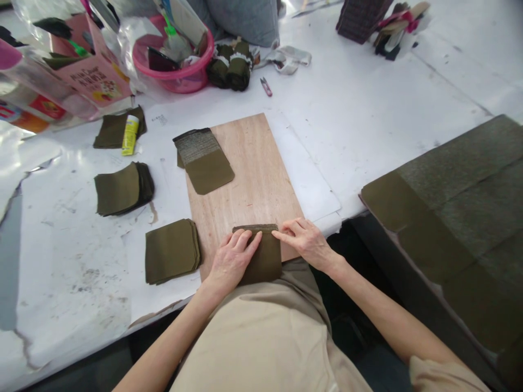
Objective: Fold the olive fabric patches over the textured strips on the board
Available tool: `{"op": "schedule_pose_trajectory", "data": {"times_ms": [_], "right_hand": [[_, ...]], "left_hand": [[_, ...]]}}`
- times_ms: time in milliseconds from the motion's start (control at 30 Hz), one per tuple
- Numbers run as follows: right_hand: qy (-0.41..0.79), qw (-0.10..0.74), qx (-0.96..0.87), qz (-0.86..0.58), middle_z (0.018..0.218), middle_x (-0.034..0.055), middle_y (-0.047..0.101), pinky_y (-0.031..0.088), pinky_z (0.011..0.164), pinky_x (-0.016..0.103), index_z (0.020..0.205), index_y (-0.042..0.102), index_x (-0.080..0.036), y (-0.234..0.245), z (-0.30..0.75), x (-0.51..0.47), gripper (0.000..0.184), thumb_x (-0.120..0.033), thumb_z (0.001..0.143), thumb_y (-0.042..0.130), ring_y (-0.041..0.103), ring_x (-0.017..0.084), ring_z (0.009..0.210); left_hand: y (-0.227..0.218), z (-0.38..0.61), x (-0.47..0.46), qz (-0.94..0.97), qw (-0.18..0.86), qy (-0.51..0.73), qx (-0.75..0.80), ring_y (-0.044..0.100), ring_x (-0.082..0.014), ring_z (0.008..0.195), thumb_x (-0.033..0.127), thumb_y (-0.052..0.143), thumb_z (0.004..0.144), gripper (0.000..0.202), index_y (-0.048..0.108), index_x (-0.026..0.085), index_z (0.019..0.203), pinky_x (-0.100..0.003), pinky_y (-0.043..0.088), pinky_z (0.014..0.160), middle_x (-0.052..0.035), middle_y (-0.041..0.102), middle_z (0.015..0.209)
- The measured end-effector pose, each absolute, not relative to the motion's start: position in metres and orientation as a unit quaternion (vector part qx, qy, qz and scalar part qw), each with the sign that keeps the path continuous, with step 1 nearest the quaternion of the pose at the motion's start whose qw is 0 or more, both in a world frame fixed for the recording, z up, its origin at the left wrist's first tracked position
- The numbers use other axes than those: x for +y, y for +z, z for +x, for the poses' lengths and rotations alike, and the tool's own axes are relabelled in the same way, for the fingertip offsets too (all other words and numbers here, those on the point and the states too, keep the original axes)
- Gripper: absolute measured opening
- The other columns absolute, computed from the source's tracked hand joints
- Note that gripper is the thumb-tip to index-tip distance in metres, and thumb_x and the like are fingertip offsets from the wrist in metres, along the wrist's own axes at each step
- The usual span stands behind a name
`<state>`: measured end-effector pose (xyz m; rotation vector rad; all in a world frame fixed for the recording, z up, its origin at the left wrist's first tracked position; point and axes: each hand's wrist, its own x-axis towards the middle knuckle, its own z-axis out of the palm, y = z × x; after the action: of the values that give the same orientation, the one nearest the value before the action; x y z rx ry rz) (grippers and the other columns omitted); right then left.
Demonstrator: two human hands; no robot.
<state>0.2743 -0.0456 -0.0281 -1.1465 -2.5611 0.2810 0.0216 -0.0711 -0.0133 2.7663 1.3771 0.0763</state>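
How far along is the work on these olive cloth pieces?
Seemingly done: one piece with a grey-lined top lies further up the wooden board. In hand: the left hand and right hand press an olive piece flat at the board's near edge. Left: three stacks of olive pieces sit beside the board; whether they are finished or waiting cannot be told.

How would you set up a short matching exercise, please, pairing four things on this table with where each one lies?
Things:
1. yellow tube
2. pink basin
3. snips
4. folded cloth

Places:
a. under the left hand, touched by the right hand
b. on the bare white table, beyond the far end of the board
c. on top of a dark cloth piece, left of the board
d. at the back of the table, holding odds and ends

Pairs: 1-c, 2-d, 3-b, 4-a
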Motion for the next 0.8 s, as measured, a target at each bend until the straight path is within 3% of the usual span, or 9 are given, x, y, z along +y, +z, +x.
{"op": "schedule_pose_trajectory", "data": {"times_ms": [233, 467, 633, 800], "right_hand": [[0.106, 0.174, -0.880, -0.429, 0.104, 0.0064, 0.062, 0.045, 0.082, 0.032, 0.122, 0.063, -0.028, -0.031, 0.280, -0.051, 0.033, -0.015, 0.095, 0.050, 0.052, 0.018, 0.096], [0.149, 0.250, -0.814, -0.502, 0.096, 0.0059, 0.063, 0.048, 0.080, 0.031, 0.107, 0.069, -0.024, -0.015, 0.260, -0.057, 0.028, -0.011, 0.092, 0.050, 0.055, 0.018, 0.093], [0.145, 0.219, -0.832, -0.489, 0.099, 0.0063, 0.064, 0.045, 0.082, 0.033, 0.107, 0.066, -0.022, -0.003, 0.232, -0.055, 0.020, -0.017, 0.094, 0.052, 0.054, 0.019, 0.095], [0.147, 0.150, -0.849, -0.485, 0.093, 0.0050, 0.064, 0.043, 0.078, 0.033, 0.097, 0.065, -0.020, -0.004, 0.216, -0.046, 0.010, -0.021, 0.087, 0.064, 0.053, 0.020, 0.091]], "left_hand": [[-0.019, -0.010, -0.081, 0.856, 0.022, 0.048, 0.514, 0.052, -0.0282, 0.114, 0.013, 0.050, 0.090, 0.040, 0.054, 0.017, 0.130, -0.043, 0.042, 0.095, -0.0142, 0.059, 0.117], [-0.015, -0.024, -0.084, 0.825, 0.008, 0.139, 0.547, 0.056, -0.0219, 0.098, 0.021, 0.049, 0.095, 0.020, 0.065, 0.019, 0.107, -0.035, 0.043, 0.084, -0.0084, 0.063, 0.100], [-0.018, -0.017, -0.086, 0.823, 0.033, 0.159, 0.545, 0.055, -0.0193, 0.089, 0.023, 0.051, 0.095, 0.016, 0.066, 0.019, 0.092, -0.033, 0.042, 0.079, -0.0055, 0.063, 0.091], [-0.021, -0.015, -0.088, 0.813, 0.058, 0.156, 0.558, 0.054, -0.0188, 0.085, 0.025, 0.050, 0.095, 0.016, 0.064, 0.019, 0.090, -0.033, 0.041, 0.078, -0.0048, 0.061, 0.087]]}}
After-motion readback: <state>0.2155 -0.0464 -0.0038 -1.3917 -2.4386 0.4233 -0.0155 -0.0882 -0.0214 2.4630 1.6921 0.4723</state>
